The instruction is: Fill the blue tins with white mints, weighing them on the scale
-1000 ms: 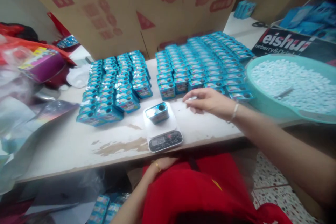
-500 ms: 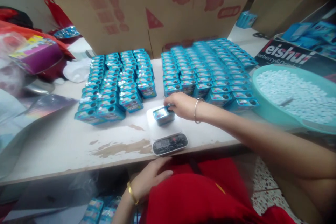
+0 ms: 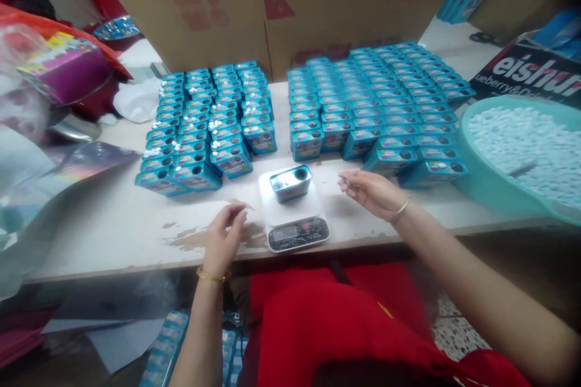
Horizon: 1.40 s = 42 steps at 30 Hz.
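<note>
A small blue tin with a dark round hole in its top stands on a white kitchen scale. To the right of the scale, my right hand hovers above the table with fingertips pinched together; whatever they hold, if anything, is too small to make out. My left hand is left of the scale by the table's front edge, fingers loosely bent, thumb a little apart, nothing visible in it. Neither hand touches the tin.
Rows of blue tins stand behind left, some with white pellets on top. More rows of tins fill the back right. A turquoise basin of white pellets sits at the right. A large cardboard box stands behind.
My right hand has let go of the tin on the scale and moved right. My left hand has risen from my lap to the left of the scale. The view has shifted slightly.
</note>
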{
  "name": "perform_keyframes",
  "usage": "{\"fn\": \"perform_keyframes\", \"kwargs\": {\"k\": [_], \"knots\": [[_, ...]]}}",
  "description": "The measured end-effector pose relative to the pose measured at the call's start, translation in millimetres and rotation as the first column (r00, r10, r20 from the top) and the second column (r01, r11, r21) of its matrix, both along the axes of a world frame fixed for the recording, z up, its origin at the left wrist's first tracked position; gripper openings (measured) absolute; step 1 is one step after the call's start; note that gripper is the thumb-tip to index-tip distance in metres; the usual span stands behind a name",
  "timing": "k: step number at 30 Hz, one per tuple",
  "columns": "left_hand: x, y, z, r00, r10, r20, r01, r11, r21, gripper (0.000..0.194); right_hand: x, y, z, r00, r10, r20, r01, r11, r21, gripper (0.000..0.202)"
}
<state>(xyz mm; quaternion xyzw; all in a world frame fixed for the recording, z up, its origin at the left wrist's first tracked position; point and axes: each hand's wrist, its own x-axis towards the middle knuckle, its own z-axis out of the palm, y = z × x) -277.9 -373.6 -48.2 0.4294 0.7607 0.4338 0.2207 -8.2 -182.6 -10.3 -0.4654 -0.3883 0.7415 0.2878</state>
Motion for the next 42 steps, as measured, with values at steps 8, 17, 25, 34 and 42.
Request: {"fn": "perform_keyframes", "kwargs": {"k": [8, 17, 25, 34, 42], "knots": [[12.9, 12.8, -12.1, 0.993, 0.040, -0.108, -0.032, 0.997, 0.075, 0.028, 22.4, -22.8, -57.8, 0.996, -0.064, 0.066, 0.068, 0.996, -0.056, 0.013], [37.9, 40.1, 39.5, 0.711, -0.021, -0.703, 0.322, 0.898, 0.299, 0.032, 11.4, -19.3, -23.9, 0.979, 0.023, 0.204, -0.057, 0.985, 0.162, 0.032], [54.5, 66.2, 52.5, 0.590, -0.115, -0.799, 0.407, 0.897, 0.172, 0.035, -39.2, -12.5, 68.0, 0.892, 0.195, 0.407, -0.430, 0.641, 0.636, 0.017], [51.0, 65.8, 53.8, 0.726, -0.024, -0.687, 0.293, 0.915, 0.278, 0.027, -86.6, -2.4, 86.0, 0.583, 0.185, 0.791, -0.800, 0.299, 0.520, 0.012], [41.3, 47.1, 38.3, 0.793, 0.023, -0.609, 0.220, 0.921, 0.321, 0.032, -91.5, 2.2, 80.8, 0.673, 0.135, 0.728, -0.721, 0.341, 0.603, 0.015]]}}
